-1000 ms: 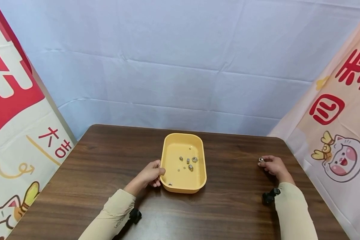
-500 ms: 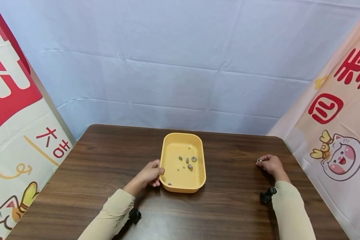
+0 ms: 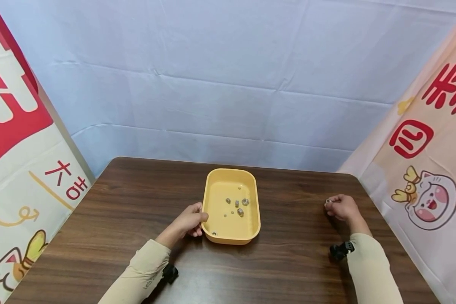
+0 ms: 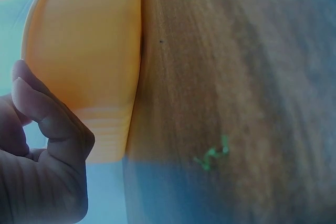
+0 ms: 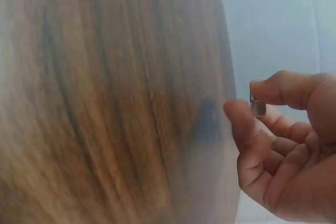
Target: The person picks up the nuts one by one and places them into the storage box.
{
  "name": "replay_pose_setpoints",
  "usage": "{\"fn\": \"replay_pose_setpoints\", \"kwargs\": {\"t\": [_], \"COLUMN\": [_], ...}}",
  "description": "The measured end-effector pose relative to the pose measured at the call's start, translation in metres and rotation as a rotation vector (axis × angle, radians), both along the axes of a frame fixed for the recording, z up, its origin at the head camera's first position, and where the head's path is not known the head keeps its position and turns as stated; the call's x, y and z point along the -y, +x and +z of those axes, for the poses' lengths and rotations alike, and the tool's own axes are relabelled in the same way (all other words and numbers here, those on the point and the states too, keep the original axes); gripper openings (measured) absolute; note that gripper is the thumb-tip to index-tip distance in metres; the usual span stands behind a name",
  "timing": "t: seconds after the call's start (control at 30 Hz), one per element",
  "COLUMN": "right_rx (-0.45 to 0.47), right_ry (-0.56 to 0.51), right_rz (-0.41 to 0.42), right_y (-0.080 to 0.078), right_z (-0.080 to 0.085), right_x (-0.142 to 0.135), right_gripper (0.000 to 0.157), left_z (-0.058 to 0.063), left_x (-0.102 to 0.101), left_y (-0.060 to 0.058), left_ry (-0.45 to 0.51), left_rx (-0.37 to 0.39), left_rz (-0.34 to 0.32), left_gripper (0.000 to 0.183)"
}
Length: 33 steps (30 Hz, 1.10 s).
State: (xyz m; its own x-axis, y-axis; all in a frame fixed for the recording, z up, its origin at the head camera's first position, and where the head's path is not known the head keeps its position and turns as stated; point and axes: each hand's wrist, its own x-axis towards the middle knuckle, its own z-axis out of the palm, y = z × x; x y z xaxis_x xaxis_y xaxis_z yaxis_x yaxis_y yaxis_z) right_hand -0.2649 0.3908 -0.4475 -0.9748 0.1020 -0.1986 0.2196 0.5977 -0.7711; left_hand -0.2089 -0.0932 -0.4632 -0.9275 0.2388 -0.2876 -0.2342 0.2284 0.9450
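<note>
My left hand (image 3: 189, 219) grips the left rim of a yellow rectangular tray (image 3: 231, 241), thumb over the edge. In the left wrist view its curled fingers (image 4: 50, 111) meet the outer wall of the tray. Inside lie several metal nuts of different sizes, among them a large nut (image 3: 240, 213) in the middle and a separate nut (image 3: 214, 234) in the near left corner. Over the table's right part, my right hand (image 3: 344, 207) pinches a small silver metal nut (image 5: 258, 107) between thumb and index finger. Those fingertips partly hide it.
The dark wooden table (image 3: 289, 253) has its far edge close behind the tray. A pale cloth (image 3: 228, 84) hangs at the back, with printed banners on the left and right. In the left wrist view a green mark (image 4: 212, 153) shows on the wood.
My right hand has shifted slightly left with the nut, which has turned and is now more covered by the fingers. The left hand and tray stay in place.
</note>
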Motion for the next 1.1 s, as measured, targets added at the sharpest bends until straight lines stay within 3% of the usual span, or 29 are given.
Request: {"fn": "replay_pose_setpoints", "kwargs": {"t": [0.33, 0.57, 0.8, 1.1], "right_rx": [-0.065, -0.108, -0.095, -0.105], "right_ry": [-0.286, -0.466, -0.483, -0.523], "right_rz": [-0.017, -0.096, -0.189, -0.175], "right_y": [0.008, 0.015, 0.016, 0.021], "right_z": [-0.002, -0.006, -0.006, -0.003], "right_x": [0.008, 0.012, 0.015, 0.018], "right_gripper": [0.043, 0.030, 0.029, 0.026], "left_z": [0.001, 0.000, 0.000, 0.002], "left_x": [0.000, 0.000, 0.000, 0.000], "left_y": [0.000, 0.000, 0.000, 0.001], "left_ry": [0.003, 0.003, -0.004, -0.004], "left_rx": [-0.001, 0.005, 0.004, 0.000], "left_rz": [-0.001, 0.000, -0.002, -0.006], "left_gripper": [0.012, 0.011, 0.011, 0.010]}}
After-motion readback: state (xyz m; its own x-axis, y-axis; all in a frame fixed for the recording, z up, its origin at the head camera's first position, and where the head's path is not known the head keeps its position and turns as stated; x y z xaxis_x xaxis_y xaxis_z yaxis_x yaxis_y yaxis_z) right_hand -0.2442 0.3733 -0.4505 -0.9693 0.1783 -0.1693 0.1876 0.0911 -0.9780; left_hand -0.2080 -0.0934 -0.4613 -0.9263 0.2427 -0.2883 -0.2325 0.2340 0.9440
